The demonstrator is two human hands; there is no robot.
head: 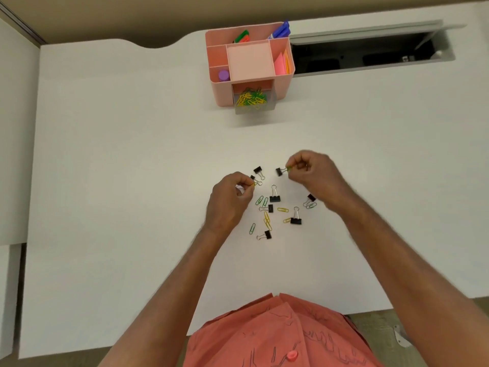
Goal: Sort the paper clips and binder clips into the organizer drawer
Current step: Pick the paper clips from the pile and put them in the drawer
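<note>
Your left hand (232, 197) pinches a yellow paper clip (253, 184); your right hand (309, 170) pinches a green paper clip (289, 168) just beside a binder clip (280, 171). The loose pile (275, 213) lies between your wrists; the organizer drawer (252, 100) stands open at 12 o'clock. Clips are light, thin, slippery wire, so pinch them flat. Take binder clips by their stiff black bodies
</note>
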